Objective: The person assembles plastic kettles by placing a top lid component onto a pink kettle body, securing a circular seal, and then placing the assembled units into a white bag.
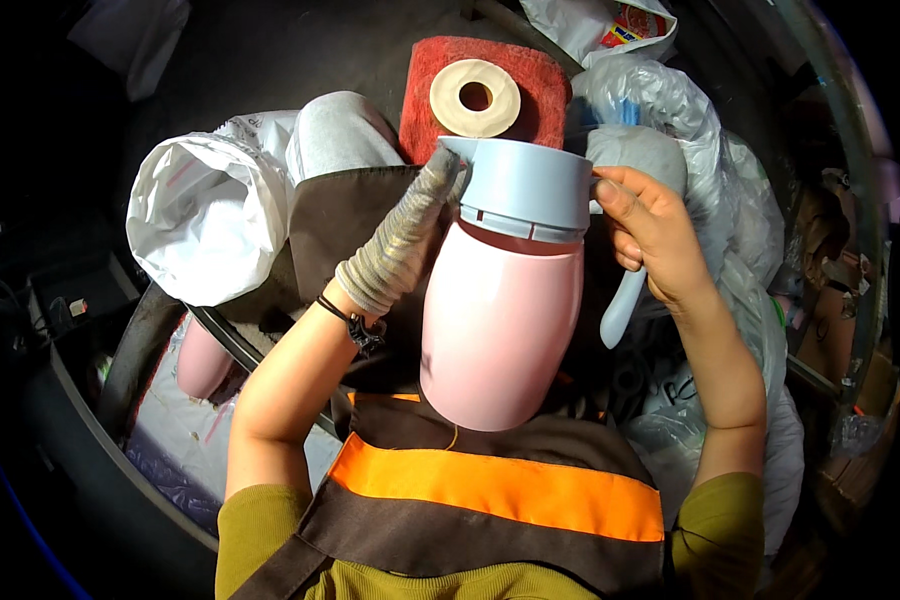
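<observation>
Over the person's brown and orange apron (490, 490), a pink jug (500, 320) with a pale blue lid (525, 185) lies tilted across the lap. To its left sits a white bag (205, 215). At the jug's spout, the gloved left hand (395, 250) presses flat. On the opposite side, the bare right hand (655, 235) wraps around the blue handle (620, 305).

Gloved left hand (395, 245) raised, bare right hand (650, 235) gripping

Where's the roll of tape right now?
In the head view, the tape roll lies on the red pad at top centre, just beyond the jug's blue lid.
</observation>
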Motion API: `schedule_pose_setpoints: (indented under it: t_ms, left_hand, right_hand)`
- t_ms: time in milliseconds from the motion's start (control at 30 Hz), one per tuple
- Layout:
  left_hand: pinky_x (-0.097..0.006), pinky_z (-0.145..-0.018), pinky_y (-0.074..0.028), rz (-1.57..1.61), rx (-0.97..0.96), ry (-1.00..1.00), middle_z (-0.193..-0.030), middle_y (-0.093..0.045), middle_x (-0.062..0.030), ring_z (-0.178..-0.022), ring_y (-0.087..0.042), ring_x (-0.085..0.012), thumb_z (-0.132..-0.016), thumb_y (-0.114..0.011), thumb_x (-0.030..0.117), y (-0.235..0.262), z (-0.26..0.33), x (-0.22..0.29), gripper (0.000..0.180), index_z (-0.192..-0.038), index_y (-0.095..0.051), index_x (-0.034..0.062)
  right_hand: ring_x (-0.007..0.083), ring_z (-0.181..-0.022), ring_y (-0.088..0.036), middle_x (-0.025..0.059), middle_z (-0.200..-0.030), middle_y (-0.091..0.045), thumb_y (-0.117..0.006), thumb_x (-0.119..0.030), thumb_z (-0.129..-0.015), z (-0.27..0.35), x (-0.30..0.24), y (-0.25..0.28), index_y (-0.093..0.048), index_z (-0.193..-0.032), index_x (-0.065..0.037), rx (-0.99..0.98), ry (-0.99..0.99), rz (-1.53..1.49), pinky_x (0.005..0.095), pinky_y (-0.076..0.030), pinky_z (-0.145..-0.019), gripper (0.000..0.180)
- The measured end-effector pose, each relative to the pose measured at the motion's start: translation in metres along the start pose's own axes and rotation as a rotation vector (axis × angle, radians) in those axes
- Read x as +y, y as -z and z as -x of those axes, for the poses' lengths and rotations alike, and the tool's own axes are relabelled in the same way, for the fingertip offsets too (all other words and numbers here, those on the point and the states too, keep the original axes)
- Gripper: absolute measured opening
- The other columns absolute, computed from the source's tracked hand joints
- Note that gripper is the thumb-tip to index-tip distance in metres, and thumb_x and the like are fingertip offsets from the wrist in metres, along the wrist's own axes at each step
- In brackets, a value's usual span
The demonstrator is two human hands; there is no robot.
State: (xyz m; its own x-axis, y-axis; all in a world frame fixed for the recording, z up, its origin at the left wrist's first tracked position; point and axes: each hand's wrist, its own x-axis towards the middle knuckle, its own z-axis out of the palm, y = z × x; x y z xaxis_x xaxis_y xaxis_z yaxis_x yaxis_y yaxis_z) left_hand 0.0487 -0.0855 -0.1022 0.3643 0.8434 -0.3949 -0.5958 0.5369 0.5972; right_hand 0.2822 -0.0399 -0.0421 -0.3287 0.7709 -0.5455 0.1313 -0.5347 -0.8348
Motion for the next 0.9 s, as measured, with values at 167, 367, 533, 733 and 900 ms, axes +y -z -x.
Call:
schedule_pose_setpoints:
  t_ms: [167,367,533,733,900]
  left_hand:
    - [-0.035,-0.103,-0.043,0.0,0.047,-0.012,-0.128,-0.058,-0.0141,-0.116,-0.056,-0.0198,-0.085,-0.053,0.068,-0.005,-0.004,-0.001,0.085,-0.132,-0.049,-0.0021]
    - [-0.034,-0.102,-0.042,0.015,-0.025,0.031,-0.127,-0.058,-0.012,-0.116,-0.055,-0.0186,-0.086,-0.053,0.066,-0.001,-0.001,0.002,0.081,-0.132,-0.049,-0.0007]
    - [-0.034,-0.104,-0.041,-0.016,0.061,0.025,-0.129,-0.057,-0.0139,-0.118,-0.054,-0.0202,-0.087,-0.05,0.067,-0.005,-0.002,0.002,0.083,-0.131,-0.05,-0.0034]
    - [-0.034,-0.105,-0.04,0.031,-0.057,0.025,-0.13,-0.056,-0.0112,-0.12,-0.053,-0.0193,-0.089,-0.055,0.06,0.005,-0.002,-0.004,0.074,-0.133,-0.049,0.0]
    - [-0.029,-0.098,-0.042,-0.199,-0.132,0.024,-0.118,-0.059,-0.0047,-0.108,-0.055,-0.0126,-0.088,-0.064,0.049,-0.008,0.011,0.011,0.066,-0.133,-0.047,0.0029]
  right_hand:
    - [-0.0026,-0.045,-0.037,-0.0065,-0.068,-0.051,-0.063,-0.03,-0.094,-0.001,0.004,0.003,-0.057,-0.115,0.002,0.018,-0.005,-0.019,0.0142,-0.028,-0.038,0.039]
    - [-0.0025,-0.043,-0.037,-0.0068,-0.067,-0.051,-0.062,-0.03,-0.094,-0.003,0.003,0.007,-0.057,-0.115,0.002,-0.006,0.009,-0.066,0.0139,-0.028,-0.038,0.039]
    - [-0.0027,-0.043,-0.037,-0.0069,-0.067,-0.051,-0.063,-0.031,-0.094,-0.007,0.009,0.009,-0.057,-0.116,0.001,-0.013,0.016,-0.05,0.0139,-0.028,-0.038,0.039]
    - [-0.0016,-0.044,-0.036,-0.006,-0.066,-0.052,-0.065,-0.029,-0.093,-0.009,0.018,0.009,-0.057,-0.118,0.0,0.026,0.058,0.047,0.0153,-0.026,-0.039,0.039]
    - [-0.0008,-0.046,-0.037,-0.0074,-0.061,-0.049,-0.065,-0.028,-0.092,-0.01,0.031,0.011,-0.058,-0.121,-0.003,0.032,0.144,0.146,0.0175,-0.026,-0.04,0.039]
